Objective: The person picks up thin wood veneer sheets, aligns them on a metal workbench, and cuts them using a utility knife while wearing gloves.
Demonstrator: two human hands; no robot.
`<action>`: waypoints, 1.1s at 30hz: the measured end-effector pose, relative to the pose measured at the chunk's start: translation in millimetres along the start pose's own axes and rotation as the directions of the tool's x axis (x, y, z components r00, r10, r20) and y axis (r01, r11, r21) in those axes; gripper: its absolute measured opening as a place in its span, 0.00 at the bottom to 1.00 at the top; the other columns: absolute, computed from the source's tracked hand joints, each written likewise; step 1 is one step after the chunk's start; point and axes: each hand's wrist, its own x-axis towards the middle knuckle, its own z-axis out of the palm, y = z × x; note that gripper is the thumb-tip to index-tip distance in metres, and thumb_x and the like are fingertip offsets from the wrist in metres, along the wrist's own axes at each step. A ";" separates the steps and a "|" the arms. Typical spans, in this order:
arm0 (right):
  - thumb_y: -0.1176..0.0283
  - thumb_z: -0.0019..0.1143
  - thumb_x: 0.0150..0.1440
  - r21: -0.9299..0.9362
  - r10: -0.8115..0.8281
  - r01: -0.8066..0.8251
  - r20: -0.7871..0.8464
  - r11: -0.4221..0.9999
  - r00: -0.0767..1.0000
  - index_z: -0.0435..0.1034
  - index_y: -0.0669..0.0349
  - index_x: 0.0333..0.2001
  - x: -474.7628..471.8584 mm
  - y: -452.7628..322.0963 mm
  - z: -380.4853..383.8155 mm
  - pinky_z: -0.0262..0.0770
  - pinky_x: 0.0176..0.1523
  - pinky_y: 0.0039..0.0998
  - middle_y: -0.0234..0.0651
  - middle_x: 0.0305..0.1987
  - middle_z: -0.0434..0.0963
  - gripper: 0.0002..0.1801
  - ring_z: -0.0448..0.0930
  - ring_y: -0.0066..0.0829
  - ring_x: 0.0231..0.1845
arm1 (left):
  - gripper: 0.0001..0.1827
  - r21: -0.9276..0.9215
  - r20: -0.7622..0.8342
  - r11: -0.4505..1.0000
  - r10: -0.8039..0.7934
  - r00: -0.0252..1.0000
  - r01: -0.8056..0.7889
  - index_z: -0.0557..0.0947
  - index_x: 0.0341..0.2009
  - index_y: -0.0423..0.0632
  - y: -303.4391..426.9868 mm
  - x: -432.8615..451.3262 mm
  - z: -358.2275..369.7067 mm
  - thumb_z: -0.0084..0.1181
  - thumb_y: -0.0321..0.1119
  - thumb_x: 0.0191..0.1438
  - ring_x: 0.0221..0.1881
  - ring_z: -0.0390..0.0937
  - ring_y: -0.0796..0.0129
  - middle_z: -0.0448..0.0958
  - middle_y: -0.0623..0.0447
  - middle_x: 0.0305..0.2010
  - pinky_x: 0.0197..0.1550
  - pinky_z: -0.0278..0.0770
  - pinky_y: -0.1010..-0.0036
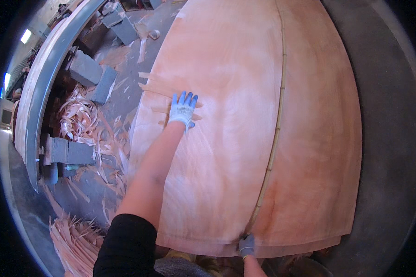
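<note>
A large sheet of thin wood veneer [208, 152] lies before me, with another layer showing under its near edge. My left hand [182, 110], in a white and blue coated work glove, rests palm down on it with the fingers spread. Several narrow veneer strips [159, 89] lie by and partly beneath that hand, some reaching past the sheet's left edge. A long, slightly bowed bamboo stick [278, 124] runs lengthwise over the sheet. At the near edge, my right hand [247, 245], gloved in grey, is closed around the stick's near end; its fingers are partly hidden.
On the left, grey blocks [85, 69] support a long slab with a blue-grey edge [48, 83]. Curled veneer scraps [78, 117] litter the floor. A bundle of veneer strips [74, 242] stands at the lower left. Dark floor [388, 138] borders the sheet's right side.
</note>
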 end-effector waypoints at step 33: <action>0.64 0.49 0.52 0.052 -0.617 0.676 -0.363 0.735 0.698 0.69 0.67 0.27 -215.3 -41.2 35.7 0.67 0.30 0.41 0.48 0.24 0.74 0.14 0.75 0.43 0.27 | 0.22 -0.569 0.794 0.424 0.059 0.605 0.705 0.75 0.48 0.49 -55.2 -952.7 128.9 0.45 0.47 0.54 0.54 0.67 0.47 0.67 0.37 0.55 0.56 0.65 0.62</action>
